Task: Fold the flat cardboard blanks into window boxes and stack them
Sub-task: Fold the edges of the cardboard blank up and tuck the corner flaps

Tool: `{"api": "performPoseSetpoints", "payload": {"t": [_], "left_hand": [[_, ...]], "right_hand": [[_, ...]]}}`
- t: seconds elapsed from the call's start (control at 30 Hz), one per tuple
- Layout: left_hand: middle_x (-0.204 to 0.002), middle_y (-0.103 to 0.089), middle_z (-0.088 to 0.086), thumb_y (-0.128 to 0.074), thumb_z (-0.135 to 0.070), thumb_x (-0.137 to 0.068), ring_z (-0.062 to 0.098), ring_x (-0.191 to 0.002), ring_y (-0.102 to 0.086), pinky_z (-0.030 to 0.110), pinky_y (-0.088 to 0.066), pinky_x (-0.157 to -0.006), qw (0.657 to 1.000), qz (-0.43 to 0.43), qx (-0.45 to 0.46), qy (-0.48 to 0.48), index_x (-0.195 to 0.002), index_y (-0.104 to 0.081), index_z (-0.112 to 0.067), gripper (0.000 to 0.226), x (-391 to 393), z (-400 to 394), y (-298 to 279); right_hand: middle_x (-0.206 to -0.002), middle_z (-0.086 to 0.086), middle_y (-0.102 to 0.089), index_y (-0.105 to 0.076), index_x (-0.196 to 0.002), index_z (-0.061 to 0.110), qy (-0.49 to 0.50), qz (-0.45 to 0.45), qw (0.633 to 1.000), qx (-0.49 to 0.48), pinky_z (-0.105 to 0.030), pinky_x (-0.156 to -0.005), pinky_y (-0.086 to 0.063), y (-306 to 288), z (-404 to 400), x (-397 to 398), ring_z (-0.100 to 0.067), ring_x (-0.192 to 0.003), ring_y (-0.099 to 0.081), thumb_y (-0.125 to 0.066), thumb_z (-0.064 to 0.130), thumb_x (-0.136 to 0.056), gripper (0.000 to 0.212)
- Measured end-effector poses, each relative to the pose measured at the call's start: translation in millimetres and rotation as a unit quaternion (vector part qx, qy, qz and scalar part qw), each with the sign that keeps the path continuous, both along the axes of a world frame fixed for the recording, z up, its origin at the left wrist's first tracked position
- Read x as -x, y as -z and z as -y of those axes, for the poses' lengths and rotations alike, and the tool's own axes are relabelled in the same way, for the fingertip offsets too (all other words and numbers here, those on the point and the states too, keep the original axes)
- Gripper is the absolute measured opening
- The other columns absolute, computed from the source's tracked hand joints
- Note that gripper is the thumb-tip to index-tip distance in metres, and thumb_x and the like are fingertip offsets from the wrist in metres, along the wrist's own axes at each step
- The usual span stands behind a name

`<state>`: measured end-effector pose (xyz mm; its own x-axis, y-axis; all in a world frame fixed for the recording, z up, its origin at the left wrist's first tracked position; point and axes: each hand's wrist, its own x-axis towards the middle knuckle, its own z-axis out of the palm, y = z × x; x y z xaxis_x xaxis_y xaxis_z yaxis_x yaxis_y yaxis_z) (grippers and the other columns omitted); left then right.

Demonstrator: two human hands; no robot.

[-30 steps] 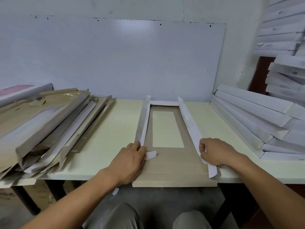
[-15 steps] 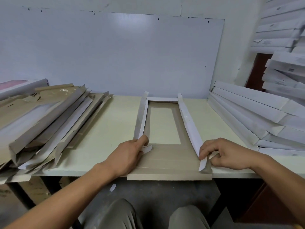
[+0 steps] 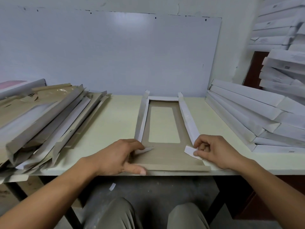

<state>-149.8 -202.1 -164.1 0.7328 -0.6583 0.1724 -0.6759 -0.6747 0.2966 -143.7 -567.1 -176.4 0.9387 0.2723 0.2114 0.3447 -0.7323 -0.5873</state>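
A brown cardboard blank (image 3: pixel 166 156) with a rectangular window lies lengthwise on the pale table (image 3: pixel 115 123), its long white side walls folded up. My left hand (image 3: pixel 120 156) holds the near end of the left wall, thumb against its small white corner tab (image 3: pixel 145 149), one finger stretched along the blank's near edge. My right hand (image 3: pixel 214 151) pinches the small white tab (image 3: pixel 189 151) at the near end of the right wall, turned inward over the brown panel.
A slanted heap of flat blanks (image 3: pixel 46 119) fills the table's left side. Folded white boxes (image 3: pixel 257 116) are stacked on the right, more (image 3: pixel 283 66) behind them. A whiteboard (image 3: pixel 115 53) backs the table. A paper scrap (image 3: pixel 112 186) lies on the floor.
The blank has slid farther onto the table, so its near edge overhangs less. My right hand has turned the right corner tab inward. My left hand has stretched a finger along the near edge.
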Motion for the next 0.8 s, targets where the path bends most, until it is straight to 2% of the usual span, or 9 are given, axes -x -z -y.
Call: {"api": "performPoseSetpoints", "payload": {"t": [0.1,0.2,0.23,0.33,0.4,0.5,0.6,0.7,0.8], "left_hand": [[-0.145,-0.043,-0.013,-0.068,-0.073,-0.071,0.002,-0.127,-0.038,0.008,-0.027,-0.104,0.997,0.003,-0.068,0.022,-0.149,-0.039,-0.024,0.097,0.1,-9.5,0.8],[-0.147,-0.044,-0.009,-0.063,-0.051,-0.087,0.013,-0.121,-0.038,0.022,-0.033,-0.105,0.989,0.107,-0.097,0.037,-0.151,-0.036,-0.021,0.075,4.5,-7.4,5.6],[-0.143,-0.049,-0.006,-0.057,-0.045,-0.092,0.017,-0.116,-0.041,0.027,-0.037,-0.102,0.986,0.133,-0.090,0.050,-0.149,-0.040,-0.019,0.065,6.3,-5.6,4.5],[-0.131,-0.060,-0.007,-0.048,-0.031,-0.100,0.021,-0.104,-0.045,0.030,-0.039,-0.096,0.985,0.149,-0.060,0.069,-0.140,-0.053,-0.021,0.042,8.2,-1.5,-4.0],[-0.127,-0.061,-0.009,-0.049,-0.028,-0.101,0.017,-0.105,-0.043,0.028,-0.039,-0.095,0.990,0.128,-0.030,0.049,-0.128,-0.064,-0.019,0.032,6.0,1.1,-5.5],[-0.104,-0.061,-0.003,-0.050,-0.027,-0.101,0.017,-0.098,-0.044,0.023,-0.038,-0.088,0.996,0.084,0.010,0.002,-0.093,-0.070,-0.012,0.026,1.3,9.2,-9.7],[-0.072,-0.054,0.002,-0.051,-0.023,-0.101,0.016,-0.072,-0.045,0.014,-0.033,-0.069,0.999,0.016,0.030,-0.023,-0.069,-0.054,-0.012,0.034,-4.3,18.1,-16.2],[-0.060,-0.048,-0.009,-0.055,-0.023,-0.099,0.008,-0.058,-0.043,0.014,-0.032,-0.058,0.992,-0.067,0.075,-0.070,-0.068,-0.051,-0.023,0.032,-11.2,20.5,-19.6],[-0.057,-0.050,-0.014,-0.057,-0.020,-0.097,0.004,-0.055,-0.046,0.016,-0.033,-0.056,0.985,-0.092,0.091,-0.112,-0.067,-0.052,-0.027,0.031,-17.6,24.8,-20.0]], "right_hand": [[-0.063,0.019,-0.063,-0.067,-0.074,0.043,0.014,0.031,0.999,0.032,-0.011,-0.054,-0.040,1.8,-2.3,2.9,-0.003,-0.055,-0.053,-0.082,0.027,-0.078,0.022],[-0.069,0.016,-0.067,-0.071,-0.071,0.038,-0.007,0.027,0.998,0.053,-0.018,-0.059,-0.046,-5.5,-3.3,8.7,-0.006,-0.061,-0.059,-0.078,0.033,-0.082,0.015],[-0.072,0.014,-0.068,-0.071,-0.071,0.034,-0.019,0.020,0.998,0.055,-0.023,-0.063,-0.048,-9.3,-3.0,11.1,-0.007,-0.065,-0.061,-0.074,0.041,-0.084,0.015],[-0.079,0.004,-0.067,-0.070,-0.076,0.020,-0.059,-0.004,0.995,0.083,-0.029,-0.067,-0.046,-21.1,-2.1,20.7,-0.012,-0.070,-0.059,-0.052,0.069,-0.086,0.053],[-0.090,0.009,-0.068,-0.073,-0.088,0.028,-0.079,-0.041,0.993,0.082,-0.024,-0.071,-0.048,-27.2,-0.4,26.9,-0.009,-0.079,-0.062,-0.054,0.072,-0.081,0.049],[-0.094,0.012,-0.069,-0.073,-0.097,0.035,-0.081,-0.054,0.990,0.098,-0.025,-0.074,-0.052,-27.7,1.9,29.7,-0.007,-0.082,-0.064,-0.066,0.058,-0.084,0.028],[-0.072,0.012,-0.065,-0.071,-0.081,0.022,-0.052,-0.017,0.993,0.105,-0.024,-0.065,-0.046,-24.5,0.6,21.4,-0.006,-0.065,-0.057,-0.059,0.039,-0.095,0.026],[-0.057,0.008,-0.041,-0.052,-0.066,0.008,-0.027,-0.044,0.996,0.073,-0.027,-0.058,-0.032,-22.1,-2.5,9.3,-0.010,-0.054,-0.040,-0.054,0.034,-0.098,0.042],[-0.057,0.008,-0.034,-0.039,-0.061,0.013,-0.011,-0.072,0.996,0.052,-0.031,-0.060,-0.030,-21.0,-7.8,-0.6,-0.013,-0.055,-0.038,-0.052,0.028,-0.099,0.043]]}}
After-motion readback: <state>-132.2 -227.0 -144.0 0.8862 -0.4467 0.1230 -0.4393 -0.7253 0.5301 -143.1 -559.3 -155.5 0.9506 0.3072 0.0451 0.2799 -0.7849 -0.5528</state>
